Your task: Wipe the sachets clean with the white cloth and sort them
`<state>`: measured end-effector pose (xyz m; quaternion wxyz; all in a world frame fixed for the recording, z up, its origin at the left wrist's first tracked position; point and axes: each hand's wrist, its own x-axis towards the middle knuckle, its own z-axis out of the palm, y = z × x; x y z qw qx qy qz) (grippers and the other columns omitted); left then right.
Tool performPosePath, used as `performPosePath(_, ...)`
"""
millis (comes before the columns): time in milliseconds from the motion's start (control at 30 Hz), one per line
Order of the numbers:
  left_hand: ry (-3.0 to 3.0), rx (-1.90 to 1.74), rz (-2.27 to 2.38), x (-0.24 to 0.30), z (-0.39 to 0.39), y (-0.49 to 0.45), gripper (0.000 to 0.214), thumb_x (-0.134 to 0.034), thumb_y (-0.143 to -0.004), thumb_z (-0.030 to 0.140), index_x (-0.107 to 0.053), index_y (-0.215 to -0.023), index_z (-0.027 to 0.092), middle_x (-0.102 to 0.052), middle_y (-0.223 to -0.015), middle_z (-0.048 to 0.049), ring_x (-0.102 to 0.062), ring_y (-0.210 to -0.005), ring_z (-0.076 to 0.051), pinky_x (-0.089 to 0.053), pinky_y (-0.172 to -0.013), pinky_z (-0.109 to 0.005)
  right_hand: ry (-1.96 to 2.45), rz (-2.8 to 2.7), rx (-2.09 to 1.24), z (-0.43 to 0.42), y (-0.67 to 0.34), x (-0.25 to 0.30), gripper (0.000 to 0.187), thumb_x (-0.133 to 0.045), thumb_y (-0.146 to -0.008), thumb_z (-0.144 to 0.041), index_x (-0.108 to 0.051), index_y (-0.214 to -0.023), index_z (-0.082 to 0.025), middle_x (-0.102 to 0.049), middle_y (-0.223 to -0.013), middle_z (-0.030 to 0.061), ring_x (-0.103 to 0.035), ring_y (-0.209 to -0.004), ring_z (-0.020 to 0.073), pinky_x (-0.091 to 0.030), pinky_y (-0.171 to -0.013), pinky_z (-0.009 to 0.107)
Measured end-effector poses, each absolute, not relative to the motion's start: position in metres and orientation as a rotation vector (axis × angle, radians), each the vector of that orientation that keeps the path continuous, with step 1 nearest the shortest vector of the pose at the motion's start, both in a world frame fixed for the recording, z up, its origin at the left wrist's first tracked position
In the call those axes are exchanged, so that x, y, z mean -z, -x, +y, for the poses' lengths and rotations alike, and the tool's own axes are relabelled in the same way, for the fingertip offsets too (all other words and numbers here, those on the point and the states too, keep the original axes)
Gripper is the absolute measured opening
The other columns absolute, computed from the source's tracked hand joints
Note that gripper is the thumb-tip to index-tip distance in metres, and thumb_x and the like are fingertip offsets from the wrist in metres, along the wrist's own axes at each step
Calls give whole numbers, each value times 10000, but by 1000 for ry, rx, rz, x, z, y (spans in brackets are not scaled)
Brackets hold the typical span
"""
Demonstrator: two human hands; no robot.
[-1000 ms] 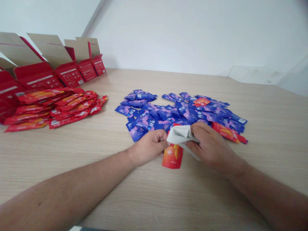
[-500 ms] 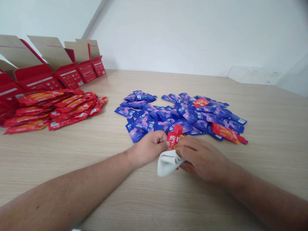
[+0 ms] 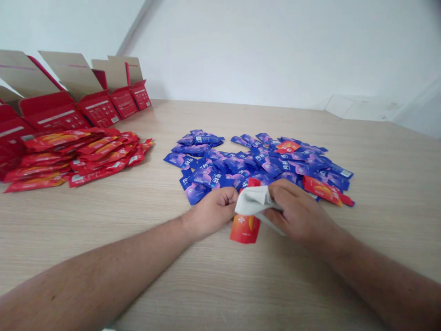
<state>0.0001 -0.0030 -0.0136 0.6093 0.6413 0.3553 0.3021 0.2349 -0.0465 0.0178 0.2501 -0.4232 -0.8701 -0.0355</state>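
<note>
My left hand (image 3: 215, 211) is closed on the left edge of a red and orange sachet (image 3: 245, 230), which it holds up in front of the blue pile. In my right hand (image 3: 299, 214) a pale grey cloth (image 3: 253, 201) is pinched between thumb and fingers. The cloth lies across the sachet's middle and hides part of it, so only the red top and the orange lower end show. Just beyond both hands spreads a heap of blue and purple sachets (image 3: 237, 165).
Two more red sachets, one (image 3: 325, 190) at the right and a smaller-looking one (image 3: 288, 147) farther back, lie on the blue heap. Stacked red sachets (image 3: 99, 151) sit at the left, before a row of red cartons (image 3: 98, 108) with raised flaps. A white wall (image 3: 258, 55) rises behind the table (image 3: 193, 285).
My right hand has moved up and slightly right with the cloth, which now covers the sachet's middle. The sachet's lower end has come into sight. My left hand stays nearly in place.
</note>
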Motion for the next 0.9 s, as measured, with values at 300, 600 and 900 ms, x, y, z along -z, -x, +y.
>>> performPosePath(300,-1494,-694,807,15,-1,-1,323,-740,-829,424,-544,-782,172,-582,-715,9,-485,-622,-104,-376,-578,-231,1060,-2455,62,-47,-235,-19,100,-603,-983,-292,-541,-980,-213,-644,-1009,83,-613,-920,239,-507,-792,376)
performPosePath(600,-1511,-681,812,15,0,1,319,-771,-806,402,-553,-790,169,-590,-711,5,-490,-609,-104,-367,-560,-231,1046,-2502,-1,-48,-234,-18,125,-616,-980,-313,-536,-980,-217,-643,-1036,76,-616,-937,239,-502,-810,367)
performPosePath(900,-1483,-711,813,16,-1,0,309,-756,-811,391,-543,-787,169,-573,-697,21,-473,-602,-93,-354,-564,-217,1087,-2465,20,-46,-234,-19,119,-613,-977,-300,-529,-980,-216,-631,-1022,70,-620,-919,231,-506,-786,352)
